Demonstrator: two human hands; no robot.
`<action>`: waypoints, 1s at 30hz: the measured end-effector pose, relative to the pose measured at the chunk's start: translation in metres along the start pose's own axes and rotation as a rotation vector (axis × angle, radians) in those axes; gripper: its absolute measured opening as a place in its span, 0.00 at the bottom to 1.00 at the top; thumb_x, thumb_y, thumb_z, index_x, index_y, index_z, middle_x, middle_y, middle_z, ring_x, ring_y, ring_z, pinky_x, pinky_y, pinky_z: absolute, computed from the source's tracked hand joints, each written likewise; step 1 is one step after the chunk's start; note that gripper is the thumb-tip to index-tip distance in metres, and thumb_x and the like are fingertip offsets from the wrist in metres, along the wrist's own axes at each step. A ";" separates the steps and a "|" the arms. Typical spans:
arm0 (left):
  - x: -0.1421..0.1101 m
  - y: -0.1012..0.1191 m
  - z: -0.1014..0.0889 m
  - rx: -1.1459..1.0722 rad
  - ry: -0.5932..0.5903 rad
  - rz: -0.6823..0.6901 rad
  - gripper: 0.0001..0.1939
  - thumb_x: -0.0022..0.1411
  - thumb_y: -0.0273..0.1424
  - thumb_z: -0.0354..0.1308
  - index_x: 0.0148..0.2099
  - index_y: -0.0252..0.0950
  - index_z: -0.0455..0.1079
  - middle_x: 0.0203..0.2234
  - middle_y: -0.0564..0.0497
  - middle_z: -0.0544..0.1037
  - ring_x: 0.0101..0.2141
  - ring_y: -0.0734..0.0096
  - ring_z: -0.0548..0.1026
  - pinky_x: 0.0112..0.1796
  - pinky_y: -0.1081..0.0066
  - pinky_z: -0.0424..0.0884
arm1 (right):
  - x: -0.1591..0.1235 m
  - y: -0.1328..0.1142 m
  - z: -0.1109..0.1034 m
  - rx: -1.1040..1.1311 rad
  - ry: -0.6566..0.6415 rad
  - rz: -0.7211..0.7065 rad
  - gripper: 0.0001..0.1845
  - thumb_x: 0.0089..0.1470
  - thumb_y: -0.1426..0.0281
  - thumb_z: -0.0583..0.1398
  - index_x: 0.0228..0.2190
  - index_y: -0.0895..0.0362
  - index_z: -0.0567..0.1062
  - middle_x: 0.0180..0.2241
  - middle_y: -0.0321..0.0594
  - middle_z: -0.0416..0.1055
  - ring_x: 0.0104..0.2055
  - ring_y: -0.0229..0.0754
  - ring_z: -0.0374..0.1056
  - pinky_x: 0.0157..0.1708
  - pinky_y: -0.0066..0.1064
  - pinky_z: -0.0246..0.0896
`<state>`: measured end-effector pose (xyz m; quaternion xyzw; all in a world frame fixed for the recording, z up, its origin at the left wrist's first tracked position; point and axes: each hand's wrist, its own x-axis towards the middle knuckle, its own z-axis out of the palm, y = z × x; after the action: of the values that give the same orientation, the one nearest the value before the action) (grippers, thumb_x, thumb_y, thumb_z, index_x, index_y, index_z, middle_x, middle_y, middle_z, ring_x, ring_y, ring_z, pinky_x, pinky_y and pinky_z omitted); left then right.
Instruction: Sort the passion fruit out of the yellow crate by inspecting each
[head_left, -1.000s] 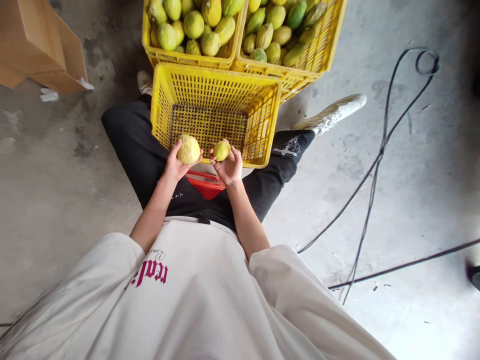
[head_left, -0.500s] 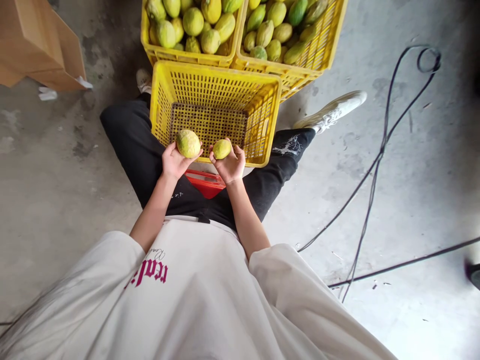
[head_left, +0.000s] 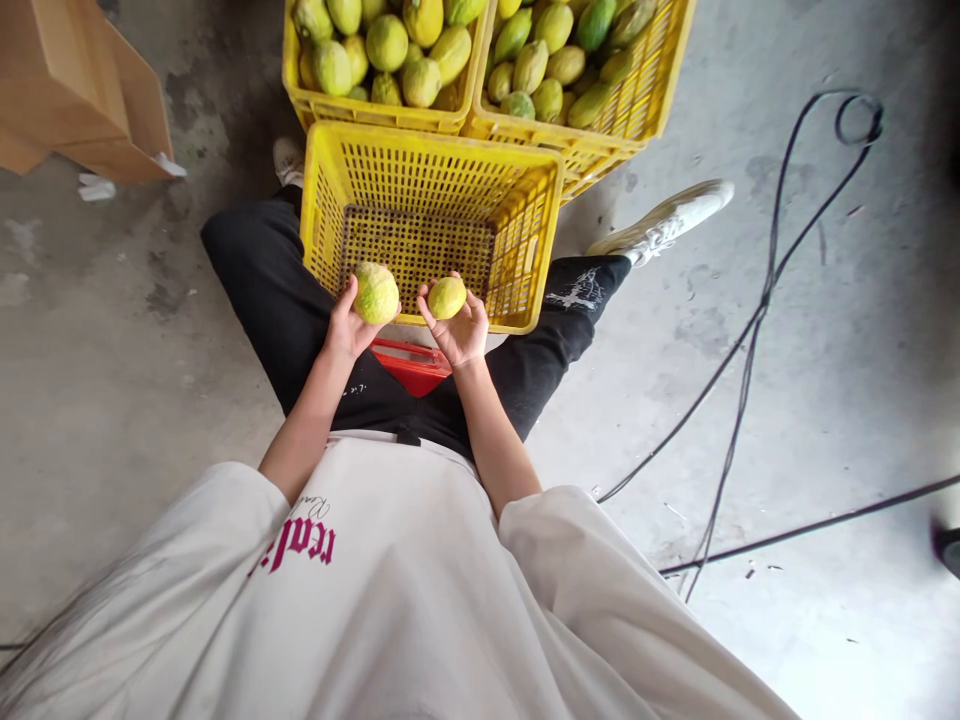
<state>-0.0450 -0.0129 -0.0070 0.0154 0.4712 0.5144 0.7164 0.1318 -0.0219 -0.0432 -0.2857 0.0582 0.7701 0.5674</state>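
My left hand point(head_left: 351, 322) cups a round yellow-green melon point(head_left: 376, 293), the larger of the two fruits I hold. In my right hand point(head_left: 466, 330) is a smaller, oval yellow melon point(head_left: 447, 297), cradled on the fingers with the thumb at its side. Both hands are side by side, palms up, above the near rim of a yellow plastic crate point(head_left: 435, 150). This crate stands between my legs, its dark perforated bottom showing.
Beyond it, a yellow crate point(head_left: 379, 112) and another yellow crate point(head_left: 559, 132) hold many similar fruits. Something red point(head_left: 412, 368) lies between my thighs. A cardboard box point(head_left: 82, 95) is at the far left. Black cables point(head_left: 761, 305) run over the floor on the right.
The larger melon has turned a little in my left hand and shows a greener side. The smaller one has tilted slightly in my right hand. The crates have not moved.
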 end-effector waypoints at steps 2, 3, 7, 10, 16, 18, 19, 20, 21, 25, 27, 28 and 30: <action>0.003 -0.002 -0.003 0.020 0.033 -0.013 0.21 0.78 0.43 0.48 0.58 0.40 0.78 0.52 0.44 0.84 0.62 0.53 0.80 0.56 0.60 0.81 | -0.001 -0.001 0.002 -0.015 0.031 0.011 0.12 0.60 0.60 0.66 0.45 0.47 0.75 0.39 0.33 0.81 0.46 0.43 0.79 0.44 0.40 0.84; 0.004 -0.003 -0.003 0.028 0.038 -0.022 0.22 0.78 0.44 0.48 0.57 0.39 0.78 0.51 0.44 0.84 0.61 0.54 0.80 0.55 0.61 0.81 | -0.002 -0.001 0.002 -0.024 0.047 0.020 0.12 0.61 0.59 0.65 0.45 0.47 0.75 0.38 0.33 0.80 0.44 0.42 0.79 0.41 0.36 0.84; 0.003 -0.003 0.000 0.044 -0.010 -0.035 0.24 0.79 0.46 0.43 0.51 0.39 0.78 0.47 0.45 0.85 0.55 0.60 0.83 0.48 0.66 0.81 | 0.000 -0.002 -0.001 -0.030 0.078 0.070 0.11 0.63 0.55 0.64 0.39 0.49 0.74 0.33 0.33 0.76 0.34 0.38 0.74 0.24 0.23 0.73; 0.000 0.000 0.003 0.039 -0.039 -0.045 0.27 0.78 0.52 0.43 0.49 0.41 0.78 0.39 0.46 0.84 0.48 0.61 0.84 0.46 0.65 0.82 | 0.002 -0.003 -0.007 -0.002 -0.002 0.065 0.12 0.60 0.56 0.66 0.36 0.49 0.72 0.33 0.32 0.74 0.29 0.35 0.70 0.17 0.18 0.65; 0.004 0.003 0.001 0.026 0.017 -0.120 0.34 0.76 0.61 0.39 0.48 0.44 0.78 0.37 0.47 0.83 0.47 0.60 0.84 0.48 0.64 0.83 | 0.007 -0.003 -0.015 -0.038 -0.150 -0.011 0.12 0.60 0.58 0.67 0.35 0.49 0.72 0.33 0.31 0.75 0.26 0.33 0.67 0.15 0.17 0.61; 0.005 0.003 0.001 0.025 0.040 -0.142 0.33 0.76 0.61 0.40 0.49 0.44 0.77 0.41 0.47 0.84 0.51 0.58 0.83 0.50 0.63 0.83 | 0.009 -0.001 -0.014 -0.051 -0.148 -0.010 0.12 0.63 0.56 0.66 0.35 0.49 0.72 0.33 0.31 0.75 0.26 0.33 0.67 0.15 0.18 0.61; 0.005 0.003 0.001 0.021 0.045 -0.152 0.31 0.77 0.59 0.41 0.49 0.44 0.77 0.42 0.47 0.85 0.54 0.57 0.83 0.51 0.62 0.83 | 0.009 -0.001 -0.014 -0.053 -0.142 -0.003 0.13 0.64 0.55 0.65 0.35 0.49 0.72 0.33 0.31 0.76 0.26 0.34 0.68 0.16 0.19 0.62; 0.004 0.003 0.002 0.013 0.045 -0.158 0.30 0.78 0.56 0.41 0.50 0.43 0.77 0.44 0.46 0.85 0.56 0.56 0.82 0.52 0.61 0.83 | 0.010 0.000 -0.013 -0.054 -0.135 0.004 0.13 0.64 0.54 0.64 0.35 0.49 0.72 0.33 0.32 0.76 0.27 0.35 0.68 0.16 0.19 0.63; 0.004 0.003 0.003 0.003 0.039 -0.159 0.28 0.79 0.52 0.40 0.52 0.42 0.76 0.45 0.46 0.85 0.57 0.56 0.82 0.53 0.60 0.82 | 0.010 0.000 -0.012 -0.054 -0.126 0.009 0.14 0.64 0.53 0.63 0.35 0.49 0.72 0.33 0.33 0.76 0.28 0.36 0.69 0.18 0.21 0.65; 0.001 0.003 0.006 -0.007 0.001 -0.141 0.21 0.78 0.43 0.44 0.58 0.41 0.74 0.49 0.45 0.85 0.61 0.51 0.81 0.56 0.54 0.81 | 0.007 0.000 -0.011 -0.036 -0.062 0.029 0.12 0.61 0.54 0.62 0.40 0.48 0.75 0.38 0.36 0.79 0.36 0.42 0.74 0.28 0.30 0.76; 0.001 0.002 0.005 0.010 -0.007 -0.126 0.20 0.77 0.44 0.50 0.60 0.41 0.73 0.51 0.45 0.84 0.62 0.50 0.80 0.58 0.53 0.80 | 0.005 -0.001 -0.009 -0.019 -0.012 0.042 0.12 0.59 0.58 0.62 0.43 0.48 0.76 0.42 0.38 0.81 0.44 0.46 0.77 0.37 0.37 0.81; 0.002 0.001 0.004 0.020 -0.002 -0.114 0.19 0.75 0.45 0.53 0.59 0.41 0.73 0.52 0.44 0.84 0.62 0.51 0.79 0.58 0.55 0.80 | 0.005 -0.001 -0.008 -0.007 0.011 0.044 0.12 0.59 0.60 0.61 0.43 0.49 0.76 0.43 0.39 0.81 0.48 0.47 0.78 0.41 0.40 0.82; 0.003 -0.001 0.000 0.034 0.020 -0.083 0.17 0.74 0.45 0.57 0.56 0.42 0.75 0.53 0.45 0.84 0.61 0.54 0.79 0.56 0.61 0.80 | 0.003 -0.001 -0.005 0.027 0.037 0.038 0.11 0.58 0.62 0.61 0.43 0.50 0.76 0.43 0.41 0.82 0.53 0.49 0.78 0.45 0.42 0.83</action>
<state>-0.0443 -0.0104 -0.0095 0.0027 0.4873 0.4763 0.7319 0.1343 -0.0208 -0.0484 -0.2912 0.0844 0.7743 0.5554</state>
